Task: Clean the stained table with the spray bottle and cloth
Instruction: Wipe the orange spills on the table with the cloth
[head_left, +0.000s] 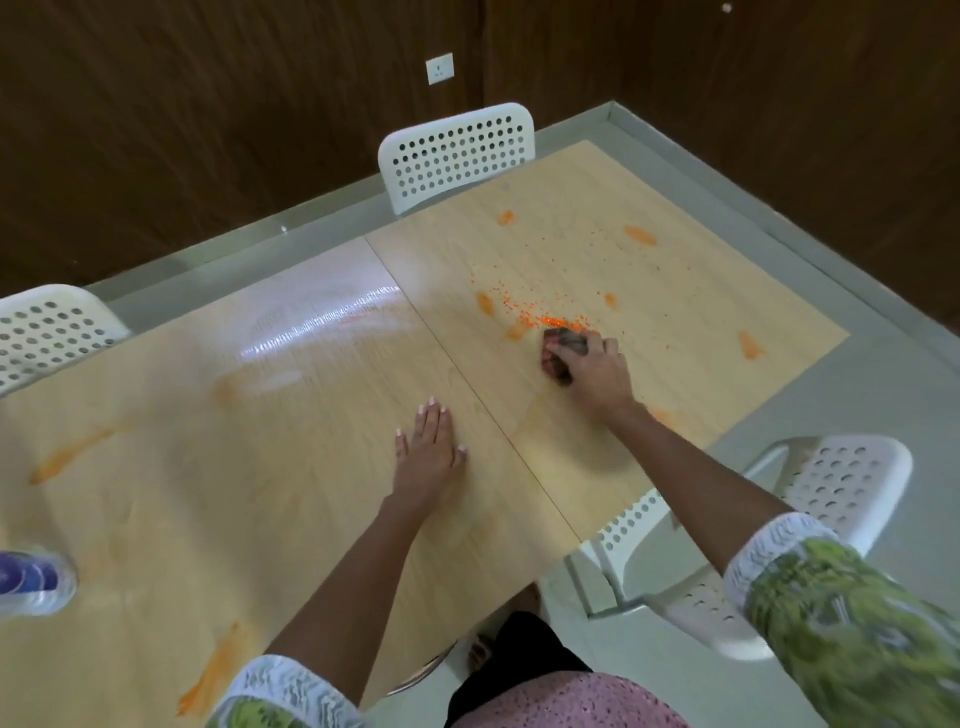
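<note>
A light wooden table (322, 457) carries orange smears and a scatter of small orange grains (540, 312) on its right half. My right hand (592, 366) grips a dark bunched cloth (558, 348) and holds it on the tabletop at the near edge of the grains. My left hand (428, 452) rests flat on the table near the seam between the two panels, fingers straight. A spray bottle (31, 579), clear with a blue label, stands blurred at the left edge of the table. A wet, shiny patch (322, 325) lies on the left panel.
White perforated chairs stand at the far side (457, 153), far left (49, 330) and right (810, 499) of the table. Orange streaks (72, 454) mark the left panel, another (213, 670) near the front edge. Dark wood walls and grey floor surround it.
</note>
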